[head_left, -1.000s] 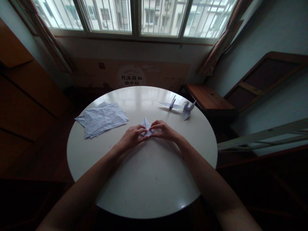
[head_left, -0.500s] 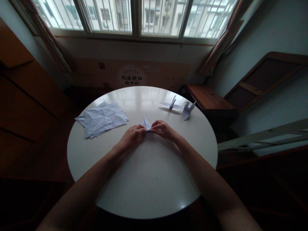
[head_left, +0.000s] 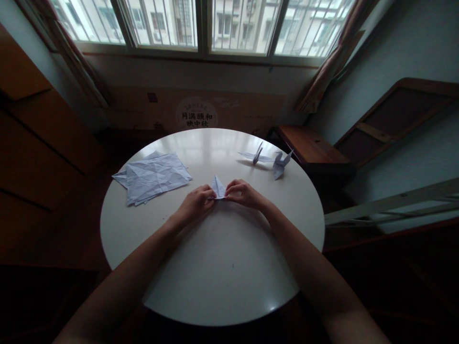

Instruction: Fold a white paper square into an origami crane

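Both of my hands pinch a small piece of folded paper (head_left: 218, 188) over the middle of the white round table (head_left: 215, 267). The paper is pale, with a pointed tip standing up away from me and a flat edge on my side. My left hand (head_left: 198, 200) is closed on its left corner, and my right hand (head_left: 244, 193) pinches the right corner between thumb and fingers. The parts of the paper under my fingertips are hidden.
Several creased paper sheets (head_left: 156, 177) lie stacked at the table's left. Two folded paper cranes, one with spread wings (head_left: 257, 155) and one with raised wings (head_left: 280, 166), stand at the back right. A wooden bench (head_left: 311, 145) is beyond the table, below the window.
My left fingers have shifted slightly left, and more of the folded paper shows between my hands. Its near edge now looks straighter. The sheets and cranes have stayed put.
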A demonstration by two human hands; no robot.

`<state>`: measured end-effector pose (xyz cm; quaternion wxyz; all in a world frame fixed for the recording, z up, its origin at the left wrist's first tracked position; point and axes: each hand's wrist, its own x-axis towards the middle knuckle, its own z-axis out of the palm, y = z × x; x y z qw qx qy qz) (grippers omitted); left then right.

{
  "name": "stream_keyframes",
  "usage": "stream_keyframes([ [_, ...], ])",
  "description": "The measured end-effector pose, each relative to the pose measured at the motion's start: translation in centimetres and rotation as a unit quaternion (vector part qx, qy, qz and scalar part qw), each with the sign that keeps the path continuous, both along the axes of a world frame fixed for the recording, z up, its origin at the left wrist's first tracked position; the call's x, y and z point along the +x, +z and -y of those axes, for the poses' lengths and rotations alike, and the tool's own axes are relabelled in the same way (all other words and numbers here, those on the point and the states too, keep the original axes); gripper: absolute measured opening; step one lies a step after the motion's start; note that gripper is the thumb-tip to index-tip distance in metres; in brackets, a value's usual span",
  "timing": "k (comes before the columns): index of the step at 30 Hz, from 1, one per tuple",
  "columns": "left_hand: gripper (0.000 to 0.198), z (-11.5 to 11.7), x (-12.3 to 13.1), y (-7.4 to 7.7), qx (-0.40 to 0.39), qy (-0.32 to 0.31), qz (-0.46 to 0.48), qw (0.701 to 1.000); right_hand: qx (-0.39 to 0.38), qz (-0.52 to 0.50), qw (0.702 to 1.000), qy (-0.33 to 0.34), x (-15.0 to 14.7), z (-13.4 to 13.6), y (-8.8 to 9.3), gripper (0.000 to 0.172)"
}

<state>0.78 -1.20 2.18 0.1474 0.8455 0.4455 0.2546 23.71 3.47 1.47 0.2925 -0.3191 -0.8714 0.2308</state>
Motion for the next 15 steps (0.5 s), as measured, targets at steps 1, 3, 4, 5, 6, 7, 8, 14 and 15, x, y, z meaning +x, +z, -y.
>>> stream_keyframes([
  [1, 0.016, -0.01, -0.03, -0.07, 0.002, -0.002, -0.001, 1.0, -0.001, 0.004, 1.0, 0.006, 0.03, 0.08, 0.17, 0.019],
  [3, 0.018, -0.06, -0.08, -0.26, 0.009, -0.008, -0.003, 1.0, -0.001, 0.011, 1.0, 0.009, 0.06, 0.15, 0.36, 0.02],
  [4, 0.019, -0.11, -0.1, -0.37, 0.013, -0.011, -0.004, 1.0, 0.0, 0.012, 1.0, 0.008, 0.07, 0.14, 0.36, 0.021],
  [5, 0.02, -0.17, -0.12, -0.47, 0.017, -0.015, -0.004, 1.0, 0.0, 0.013, 1.0, 0.008, 0.08, 0.11, 0.32, 0.021],
  [6, 0.021, -0.23, -0.12, -0.57, 0.021, -0.017, -0.005, 1.0, -0.001, 0.014, 1.0, 0.009, 0.1, 0.08, 0.25, 0.021],
  [7, 0.023, -0.29, -0.12, -0.65, 0.025, -0.018, -0.007, 1.0, -0.001, 0.017, 1.0, 0.01, 0.13, 0.03, 0.15, 0.021],
  [8, 0.025, -0.35, -0.1, -0.7, 0.028, -0.017, -0.009, 0.999, -0.003, 0.02, 1.0, 0.01, 0.16, -0.02, 0.05, 0.021],
  [14, 0.035, -0.38, -0.08, -0.79, 0.047, -0.035, -0.029, 0.998, -0.013, 0.028, 1.0, 0.005, 0.24, -0.24, -0.29, 0.018],
  [15, 0.034, -0.36, -0.11, -0.8, 0.048, -0.038, -0.031, 0.998, -0.015, 0.025, 1.0, 0.007, 0.22, -0.27, -0.31, 0.017],
])
